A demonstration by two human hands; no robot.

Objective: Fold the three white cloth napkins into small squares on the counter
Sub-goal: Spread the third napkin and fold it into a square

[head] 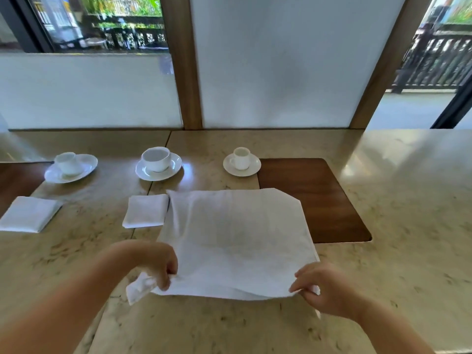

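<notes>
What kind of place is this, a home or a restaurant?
Probably a café or hotel restaurant. Three matching cups on saucers stand in a row on a long stone counter, folded napkins lie before them, and the windows overlook a railed terrace.

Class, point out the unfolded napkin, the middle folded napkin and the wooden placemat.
unfolded napkin [237, 241], head view, its flat middle.
middle folded napkin [146, 211], head view, its top face.
wooden placemat [329, 200], head view, bare right part.

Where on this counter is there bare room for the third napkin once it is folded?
Bare counter lies right of the wooden inlay, and between the two folded napkins. The back row with three cups and saucers is crowded.
</notes>
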